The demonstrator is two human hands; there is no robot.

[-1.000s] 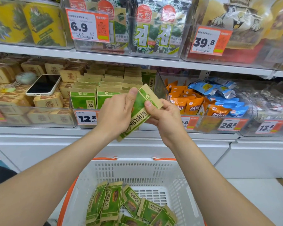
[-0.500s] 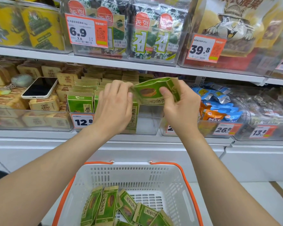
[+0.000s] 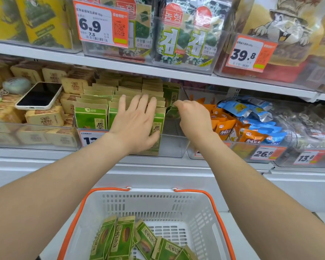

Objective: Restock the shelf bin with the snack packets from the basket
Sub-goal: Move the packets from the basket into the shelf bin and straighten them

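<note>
A clear shelf bin (image 3: 174, 147) holds rows of upright green and tan snack packets (image 3: 91, 117). My left hand (image 3: 135, 122) lies flat with straight fingers against the front packets of the right-hand row. My right hand (image 3: 192, 117) reaches into the bin's right side and pinches the edge of a green packet (image 3: 171, 99) standing among the rear ones. Below, a white basket (image 3: 201, 218) with orange handles holds several more green packets (image 3: 120, 239).
A white phone (image 3: 39, 95) lies on tan packets in the bin to the left. Orange and blue snack bags (image 3: 246, 119) fill the bin to the right. The upper shelf (image 3: 158, 69) overhangs the bin. Price tags line the bin fronts.
The packet held between both hands in front of the shelf has gone into the bin's right side. My left hand let go and now presses flat on the packet row.
</note>
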